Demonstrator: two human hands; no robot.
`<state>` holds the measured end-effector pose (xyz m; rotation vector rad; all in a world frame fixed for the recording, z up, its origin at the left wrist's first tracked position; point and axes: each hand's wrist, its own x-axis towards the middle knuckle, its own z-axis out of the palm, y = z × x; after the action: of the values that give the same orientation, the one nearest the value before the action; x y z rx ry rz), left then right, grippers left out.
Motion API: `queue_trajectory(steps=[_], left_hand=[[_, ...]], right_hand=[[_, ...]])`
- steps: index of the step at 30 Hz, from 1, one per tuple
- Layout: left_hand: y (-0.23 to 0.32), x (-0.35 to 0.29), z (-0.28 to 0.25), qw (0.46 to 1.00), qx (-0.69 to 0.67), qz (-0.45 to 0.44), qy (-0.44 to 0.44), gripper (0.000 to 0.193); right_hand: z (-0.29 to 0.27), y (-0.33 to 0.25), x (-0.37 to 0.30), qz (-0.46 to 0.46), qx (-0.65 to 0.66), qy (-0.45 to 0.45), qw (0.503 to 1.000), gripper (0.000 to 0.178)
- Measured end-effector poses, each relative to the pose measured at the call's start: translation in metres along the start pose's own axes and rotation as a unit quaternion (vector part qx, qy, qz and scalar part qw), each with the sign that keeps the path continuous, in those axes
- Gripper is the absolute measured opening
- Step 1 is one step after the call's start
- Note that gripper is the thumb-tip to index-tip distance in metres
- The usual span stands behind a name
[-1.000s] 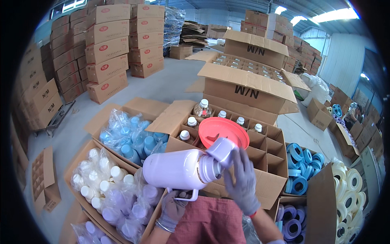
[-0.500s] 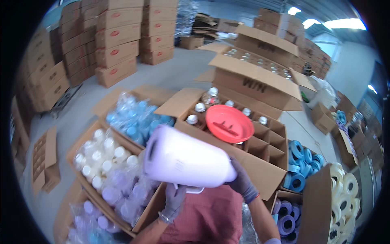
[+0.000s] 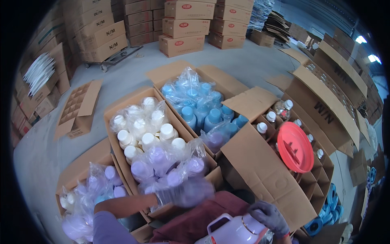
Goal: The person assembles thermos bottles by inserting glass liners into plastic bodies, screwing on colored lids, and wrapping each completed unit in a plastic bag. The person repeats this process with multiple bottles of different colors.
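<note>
A pale purple thermos flask (image 3: 229, 232) with a side handle lies tilted low in front of me, partly cut off by the picture's lower edge. My right hand (image 3: 269, 217), in a grey glove, is wrapped round its top end. My left hand (image 3: 189, 192), also gloved, is off the flask and smeared by motion, so its fingers cannot be read. It passes over the near edge of a carton (image 3: 109, 118) that holds white bottle-shaped pieces (image 3: 149, 140) and purple ones (image 3: 174, 177) in clear plastic bags.
Behind stands a carton of bagged blue pieces (image 3: 213, 118); a purple-filled one (image 3: 122, 162) is at left. A red dish (image 3: 295, 147) sits on a divided carton (image 3: 325, 173) with silvery-topped bottles. Blue rings (image 3: 325, 215) lie at right. Stacked cartons (image 3: 187, 28) line the back.
The flask has come down from mid-air toward my lap and turned. My left hand has let go of it and moved over the cartons at left. The view has swung left.
</note>
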<state>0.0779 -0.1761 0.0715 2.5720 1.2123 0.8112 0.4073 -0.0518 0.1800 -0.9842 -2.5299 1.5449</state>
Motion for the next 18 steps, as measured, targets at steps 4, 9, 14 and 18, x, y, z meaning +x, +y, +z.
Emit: queue_trajectory(steps=[4,9,14,18], left_hand=[[-0.221,-0.092,-0.034,0.851,0.144,-0.448,0.235,0.026],[-0.351,-0.181,-0.023,0.678,0.058,-0.715,0.163,0.043],[-0.348,-0.149,-0.013,0.736,-0.101,-0.542,0.393,0.04],[-0.175,0.036,-0.066,0.794,-0.359,-0.26,0.416,0.038]], right_hand=[[-0.001,0.007,-0.003,0.01,0.084,0.065,0.994,0.022],[0.006,0.005,-0.002,0.032,0.25,0.107,0.962,0.023],[0.012,0.011,-0.001,0.095,0.3,0.134,0.94,0.021],[-0.002,0.037,-0.005,0.061,0.192,0.129,0.971,0.023]])
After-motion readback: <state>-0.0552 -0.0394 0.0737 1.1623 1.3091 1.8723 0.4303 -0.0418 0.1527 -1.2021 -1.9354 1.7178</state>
